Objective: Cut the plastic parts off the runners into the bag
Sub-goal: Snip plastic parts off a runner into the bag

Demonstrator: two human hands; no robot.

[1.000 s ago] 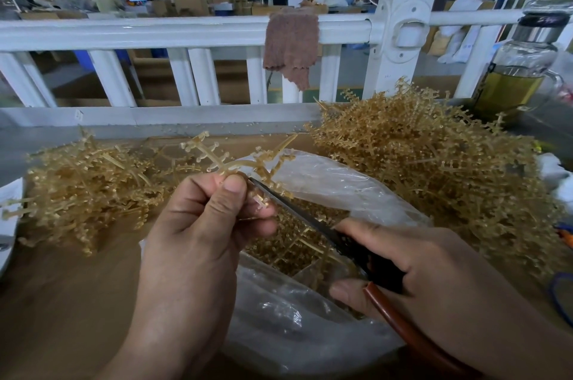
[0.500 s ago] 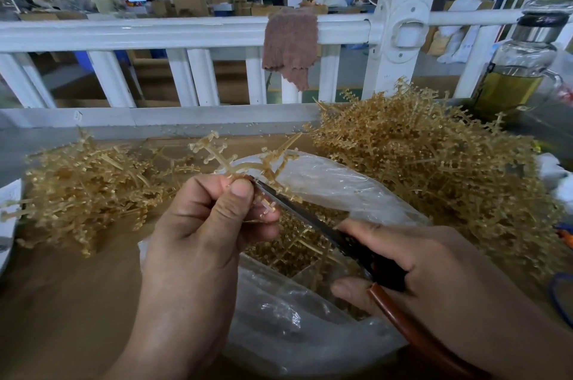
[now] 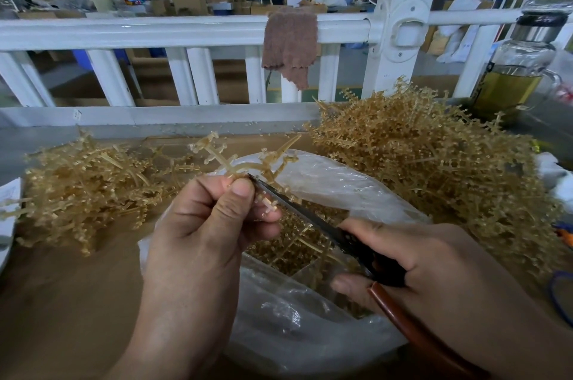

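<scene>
My left hand [image 3: 204, 224] pinches a tan plastic runner [image 3: 245, 161] above the open mouth of a clear plastic bag [image 3: 325, 181]. My right hand [image 3: 418, 258] grips scissors [image 3: 310, 215] with a black pivot and brown handles. The blade tip lies against the runner right beside my left thumb. Small cut tan parts [image 3: 288, 255] lie heaped inside the bag.
A big heap of tan runners [image 3: 434, 169] lies at the right, a smaller heap [image 3: 86, 187] at the left, both on a brown table [image 3: 62, 302]. A white railing [image 3: 186, 29] with a brown cloth [image 3: 290, 45] stands behind. A glass bottle [image 3: 517, 69] stands far right.
The runner has turned slightly in my left hand and the scissors' tip has crept a little along it. Both hands stay in place over the bag.
</scene>
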